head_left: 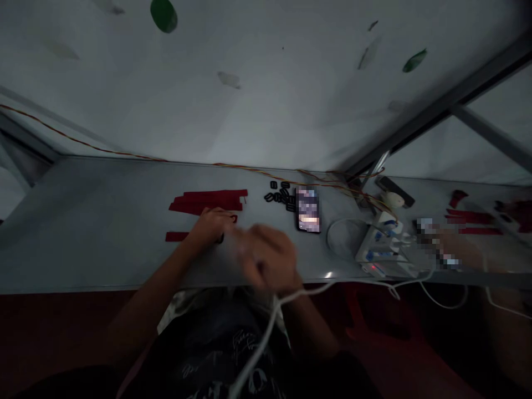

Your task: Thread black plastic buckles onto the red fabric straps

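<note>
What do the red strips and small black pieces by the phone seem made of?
The red strips look like matte fabric ribbon or webbing: flat, no shine. The small black pieces look like moulded plastic, given their uniform shapes, though the dim light leaves that open.

- Red strips (pixel 208 200): flat, ribbon-like, lying overlapped in a loose bunch, just beyond the left hand (pixel 211 227).
- Single red strip (pixel 177 236): lies apart, nearer the edge, its right end reaching that hand.
- Dark piece (pixel 219 239): at the left fingertips, too small to identify.
- Small black plastic pieces (pixel 280 197): a loose scattered cluster right of the bunch, out of reach of the blurred right hand (pixel 266 257).
</note>
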Available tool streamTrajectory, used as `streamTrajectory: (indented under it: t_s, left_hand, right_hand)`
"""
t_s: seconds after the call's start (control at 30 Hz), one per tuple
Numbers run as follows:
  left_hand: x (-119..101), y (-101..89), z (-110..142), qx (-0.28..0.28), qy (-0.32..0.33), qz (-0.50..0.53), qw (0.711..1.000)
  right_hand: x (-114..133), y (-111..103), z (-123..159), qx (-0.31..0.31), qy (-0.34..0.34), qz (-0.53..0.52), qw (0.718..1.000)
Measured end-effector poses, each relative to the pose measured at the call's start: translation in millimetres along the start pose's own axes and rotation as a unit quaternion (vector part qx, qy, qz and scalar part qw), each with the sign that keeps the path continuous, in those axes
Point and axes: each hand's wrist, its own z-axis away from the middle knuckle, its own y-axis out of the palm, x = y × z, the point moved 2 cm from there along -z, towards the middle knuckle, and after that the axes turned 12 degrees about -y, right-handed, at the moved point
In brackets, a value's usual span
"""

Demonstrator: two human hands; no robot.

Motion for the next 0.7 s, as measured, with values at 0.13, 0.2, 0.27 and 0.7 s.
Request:
streamTrajectory:
  t_s: [0.13,0.2,0.27,0.7]
  left_hand:
    - [1,-0.8,-9,-0.014,0.008,0.029,0.999]
    - [0,-1.3,-12,-0.022,0.007,0.037,0.999]
    - [0,-2.7,-13,-0.021,0.008,0.043,0.999]
    - [24,0.6,-30,0.005,0.06,0.181,0.982]
  right_hand:
    - [-119,18,-18,-0.014,0.176,0.118,0.977]
    - [-155,29,-13,0.035,0.247,0.154,0.956]
    - [-170,37,-5,0.058,0.283,0.172,0.942]
    - [-138,61,23,0.044,0.282,0.022,0.958]
